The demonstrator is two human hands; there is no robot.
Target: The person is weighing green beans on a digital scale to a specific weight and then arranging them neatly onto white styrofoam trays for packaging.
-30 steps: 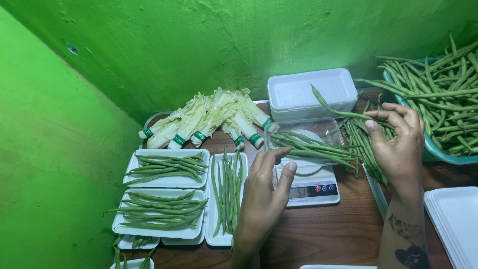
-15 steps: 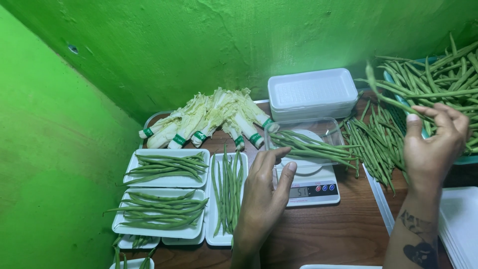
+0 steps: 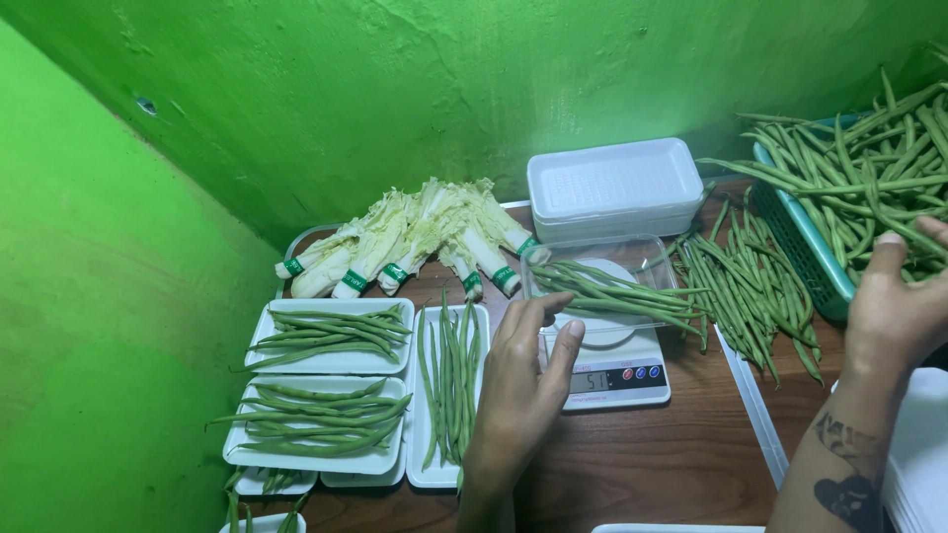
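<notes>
My left hand [image 3: 521, 380] rests open against the left side of a white kitchen scale [image 3: 614, 370], its fingertips touching the clear tray [image 3: 545, 265] that sits on the scale with a bunch of green beans [image 3: 617, 290] in it. My right hand [image 3: 894, 301] is at the right, fingers curled into the pile of green beans [image 3: 869, 168] in a teal basket [image 3: 805, 247]. Whether it grips any beans is hidden.
Three white foam trays of beans [image 3: 331, 338] [image 3: 316, 422] [image 3: 449, 385] lie left of the scale. Banded cabbage bundles [image 3: 410, 242] lie behind them, with a stack of foam trays [image 3: 612, 188] beside. Loose beans [image 3: 746, 286] lie on the wooden table [image 3: 642, 464]. Green walls close in at the back and left.
My right hand has moved right from beside the scale into the basket of beans; the long bean it held up is no longer seen. My left hand has stayed put.
</notes>
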